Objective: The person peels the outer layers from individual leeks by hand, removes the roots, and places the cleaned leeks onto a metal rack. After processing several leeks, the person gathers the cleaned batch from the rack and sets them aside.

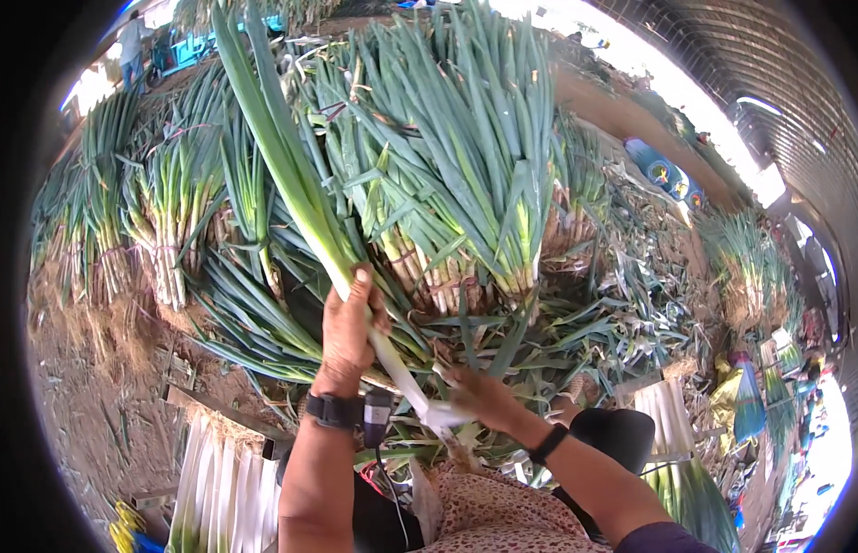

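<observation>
My left hand is closed round a long green onion, which slants from its green tops at the upper left down to its roots near my lap. The thumb lies along the stalk where green turns white. My right hand, smeared by motion, is beside the lower white stem. A loose white piece of skin shows next to that stem, below the right hand; whether the fingers grip it cannot be made out. In front of me lies a large heap of green onions, some tied in bundles.
Metal-edged racks hold white-stemmed onions on my left and right. Torn leaves litter the ground. More bundles stand at the far left. A person is in the background. A blue sack lies at the far right.
</observation>
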The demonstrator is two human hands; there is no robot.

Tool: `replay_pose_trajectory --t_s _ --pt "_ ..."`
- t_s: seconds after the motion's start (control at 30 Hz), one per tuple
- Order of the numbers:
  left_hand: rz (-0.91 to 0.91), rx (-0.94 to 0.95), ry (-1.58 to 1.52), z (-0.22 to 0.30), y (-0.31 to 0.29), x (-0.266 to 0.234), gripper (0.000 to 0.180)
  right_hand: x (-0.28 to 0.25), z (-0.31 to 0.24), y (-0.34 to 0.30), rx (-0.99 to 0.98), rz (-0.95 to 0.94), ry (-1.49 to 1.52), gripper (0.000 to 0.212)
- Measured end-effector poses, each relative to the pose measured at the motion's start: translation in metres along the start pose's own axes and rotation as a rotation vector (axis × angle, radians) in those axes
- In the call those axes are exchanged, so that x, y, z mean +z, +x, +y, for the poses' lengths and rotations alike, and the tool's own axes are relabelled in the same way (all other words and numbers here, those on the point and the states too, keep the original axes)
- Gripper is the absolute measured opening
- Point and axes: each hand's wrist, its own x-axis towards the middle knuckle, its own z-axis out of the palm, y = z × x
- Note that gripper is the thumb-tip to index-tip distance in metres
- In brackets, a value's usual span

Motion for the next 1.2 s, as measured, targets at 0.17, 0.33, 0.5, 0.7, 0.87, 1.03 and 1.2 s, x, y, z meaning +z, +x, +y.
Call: replay_pose_trajectory --t_s 0.17,0.33,0.5,0.7,0.87,1.03,1.2 --pt "0.125 0.129 0.001 0.037 0.002 -0.019 0.042 -0.001 0.077 -0.088 0.365 -0.412 -0.687 0.046" --pt "0.255 0.175 -0.045 0.027 0.002 -0.03 0.037 -0.003 0.134 -0.102 0.49 -0.322 -0.69 0.043" --pt "0.336 0.188 0.017 0.033 0.001 -0.034 0.029 -0.008 0.155 -0.112 0.575 -0.421 -0.806 0.044" --pt "0.444 0.332 0.024 0.084 -0.004 -0.053 0.03 -0.078 0.181 -0.122 0.795 -0.584 -0.962 0.046" --pt "0.459 0.259 -0.1 0.06 0.007 -0.055 0.032 -0.034 0.065 -0.041 -0.069 0.045 -0.273 0.057" --pt "0.402 0.247 -0.208 0.049 0.003 -0.058 0.022 -0.003 0.028 -0.052 0.04 -0.333 -0.541 0.062" --pt "0.116 0.087 -0.341 0.016 -0.003 -0.035 0.02 -0.008 -0.019 -0.067 0.305 -0.605 -0.033 0.057"
